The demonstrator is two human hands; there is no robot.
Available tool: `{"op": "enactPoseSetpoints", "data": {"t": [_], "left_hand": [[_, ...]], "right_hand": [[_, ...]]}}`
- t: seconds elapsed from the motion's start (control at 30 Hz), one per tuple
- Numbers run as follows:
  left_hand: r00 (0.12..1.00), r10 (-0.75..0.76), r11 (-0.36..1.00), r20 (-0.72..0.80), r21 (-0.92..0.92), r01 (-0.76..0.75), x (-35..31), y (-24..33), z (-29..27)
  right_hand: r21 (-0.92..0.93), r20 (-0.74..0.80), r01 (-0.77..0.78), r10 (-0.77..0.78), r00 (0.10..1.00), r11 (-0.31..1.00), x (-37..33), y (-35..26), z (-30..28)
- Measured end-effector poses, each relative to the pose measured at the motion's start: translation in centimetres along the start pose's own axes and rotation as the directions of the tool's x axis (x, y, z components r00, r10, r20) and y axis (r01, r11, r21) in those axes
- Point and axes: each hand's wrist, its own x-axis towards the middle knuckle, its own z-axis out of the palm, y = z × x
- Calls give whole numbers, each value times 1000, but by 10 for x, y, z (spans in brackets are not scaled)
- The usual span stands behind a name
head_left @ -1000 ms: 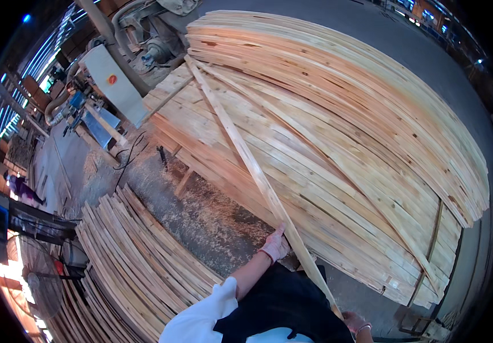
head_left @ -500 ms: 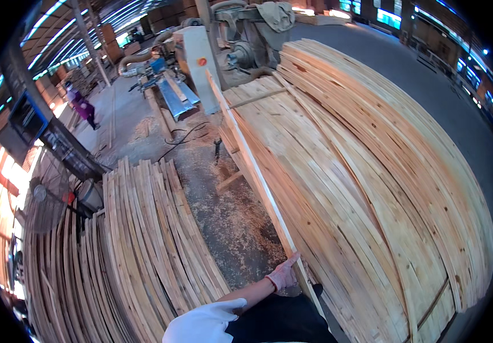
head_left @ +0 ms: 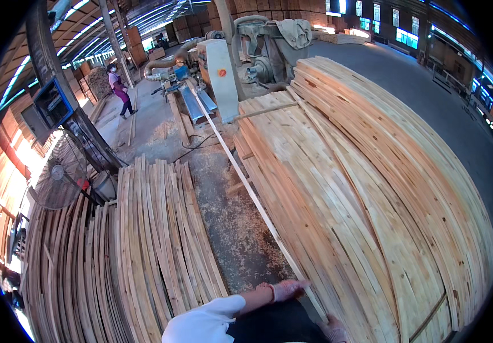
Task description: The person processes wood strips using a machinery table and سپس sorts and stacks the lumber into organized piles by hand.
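Note:
A long, thin wooden strip (head_left: 240, 173) stretches from near my body across the gap, its far end over the metal bed of a machine (head_left: 196, 104). My left hand (head_left: 287, 290), in a pale glove, is closed on the strip close to its near end. Lower down, my right hand (head_left: 334, 330) is at the strip's near end, its fingers curled there and partly cut off by the picture's lower edge. Right beside both hands lies a broad stack of planed boards (head_left: 338, 228), with a loose lath (head_left: 354, 186) across its top.
To the left stand piles of narrow strips (head_left: 155, 228). Sawdust covers the floor (head_left: 229, 228) between piles and stack. A fan (head_left: 58, 171) and a post (head_left: 58, 74) rise at the left. Beyond are a white machine cabinet (head_left: 221, 77) and a person in purple (head_left: 122, 91).
The strip's far end has swung left and down, from in front of the cabinet to over the machine bed. My right hand has come into view at the near end. The view has shifted.

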Motion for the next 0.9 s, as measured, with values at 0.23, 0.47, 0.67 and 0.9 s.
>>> {"op": "enactPoseSetpoints", "data": {"t": [0.23, 0.47, 0.67, 0.9], "left_hand": [[992, -126, 989, 22, -81, 127, -61, 44, 56], [999, 38, 995, -7, 89, -38, -75, 93, 21], [969, 192, 971, -155, -112, -210, -102, 217, -38], [819, 384, 923, -426, 159, -349, -91, 367, -160]], "right_hand": [[363, -231, 306, -233, 944, 880, -32, -14, -21], [278, -113, -234, 274, 955, 932, -116, 20, -78], [312, -153, -215, 272, 950, 925, -93, -57, -75], [270, -224, -116, 179, 958, 956, -3, -151, -60]]}}
